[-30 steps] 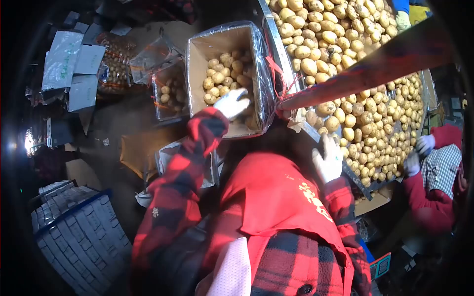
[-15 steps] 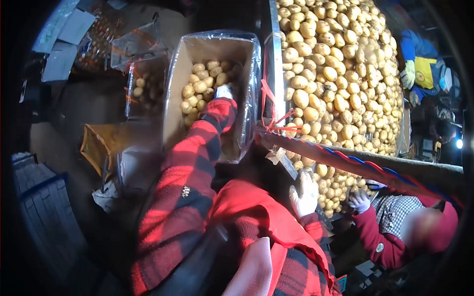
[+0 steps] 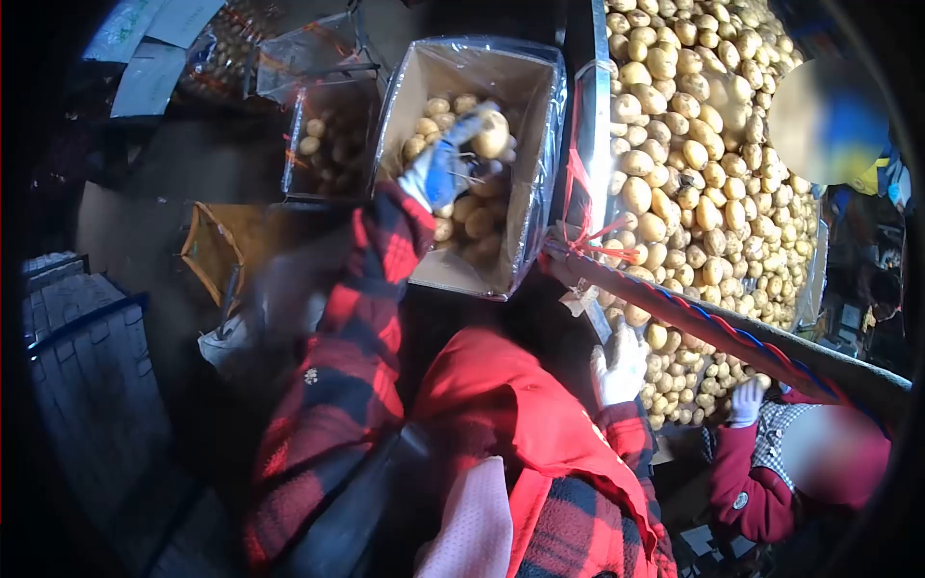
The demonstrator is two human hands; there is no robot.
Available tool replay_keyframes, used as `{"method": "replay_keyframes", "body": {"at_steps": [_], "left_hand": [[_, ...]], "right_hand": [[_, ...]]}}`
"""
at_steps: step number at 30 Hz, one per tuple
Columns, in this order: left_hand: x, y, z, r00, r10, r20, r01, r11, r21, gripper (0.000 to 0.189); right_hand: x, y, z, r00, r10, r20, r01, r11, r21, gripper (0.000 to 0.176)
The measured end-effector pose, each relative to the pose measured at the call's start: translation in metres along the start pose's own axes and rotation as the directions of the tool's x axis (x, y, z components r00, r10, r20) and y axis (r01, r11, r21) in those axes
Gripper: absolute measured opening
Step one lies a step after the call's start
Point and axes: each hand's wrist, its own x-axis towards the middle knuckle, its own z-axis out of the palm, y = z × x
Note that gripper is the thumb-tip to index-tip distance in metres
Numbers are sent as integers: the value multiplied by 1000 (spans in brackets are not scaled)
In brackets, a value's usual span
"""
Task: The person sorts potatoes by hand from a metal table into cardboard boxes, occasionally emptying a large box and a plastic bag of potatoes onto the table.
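Note:
My left hand [image 3: 445,171], in a blue and white glove, is inside a cardboard box [image 3: 404,79] lined with clear plastic. It grips a large potato [image 3: 491,135] above the other potatoes [image 3: 479,223] in that box. The fingers are a little blurred. On the right, my right hand [image 3: 621,366] wears a pale glove. Its fingers are spread at the edge of the potato table, near a heap of smaller potatoes [image 3: 689,380], and nothing shows in it.
A metal-edged table [image 3: 599,125] heaped with potatoes stands right of the box. A padded bar [image 3: 713,323] wound with blue and red cord crosses it. A co-worker in a maroon sleeve [image 3: 747,501] works at lower right. Another potato box [image 3: 289,159] and a yellow crate [image 3: 207,252] stand left.
My left hand has lifted from among the potatoes and now shows a large potato in its grip. The view has shifted, so the box and table appear further right. My right hand stays by the table edge.

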Motion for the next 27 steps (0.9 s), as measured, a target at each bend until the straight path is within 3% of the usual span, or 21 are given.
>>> {"method": "replay_keyframes", "body": {"at_steps": [1,3,7,8,9,11,12,13,15,17,19,20,21,22,23,24,25,27], "left_hand": [[-21,20,5,997,58,-50,-55,997,58,42],[-49,46,-10,920,388,-44,-341,852,397,47],[-69,94,-52,774,557,-301,-210,674,708,56],[-59,95,-82,728,599,-334,-184,640,746,50],[-47,89,-123,636,751,-177,-89,299,950,49],[-59,89,-106,645,726,-238,191,148,970,47],[-59,78,-121,661,723,-202,61,216,974,42],[-54,62,-133,695,702,-157,-81,294,952,38],[-62,28,-88,796,596,-107,-299,540,787,34],[-72,-1,-21,880,435,-188,-120,588,800,33],[-84,-19,25,963,210,-171,-15,671,741,34],[-86,-33,33,976,194,-97,-61,673,737,34],[-89,-46,41,982,184,-33,-102,675,730,35],[-101,-52,69,994,105,-33,-40,621,783,36],[-108,-61,91,999,50,10,-38,590,806,38],[-110,-74,123,989,-47,-140,142,561,815,38],[-113,-85,138,974,-177,-145,226,643,732,40],[-115,-116,144,959,-273,80,131,673,728,37]], "right_hand": [[-2,-1,1,1000,17,-2,-17,1000,-5,73],[-4,-3,3,1000,25,-2,-25,1000,-16,74],[1,-6,6,1000,7,-18,-8,997,-79,78],[2,-11,6,1000,11,-28,-14,993,-116,79],[5,-15,6,999,16,-40,-22,988,-152,81],[17,-26,6,998,33,-58,-44,977,-209,84],[22,-24,10,999,14,-49,-20,992,-122,85],[21,-17,8,998,23,-51,-25,999,-43,86],[23,-28,5,996,73,-50,-78,992,-100,85],[23,-47,-19,986,166,31,-166,986,-26,77],[14,-46,-31,998,64,7,-64,998,18,64],[15,-34,-33,992,66,-104,-44,979,199,50],[24,-25,-59,984,139,-115,-100,951,293,46],[37,-8,-70,940,212,-268,-169,970,176,48],[46,21,-68,847,156,-508,-154,987,46,55],[59,44,-68,814,306,-493,-322,945,55,61],[59,50,-78,870,287,-402,-386,903,-190,68],[85,53,-55,807,494,-325,-541,838,-71,72]]}}
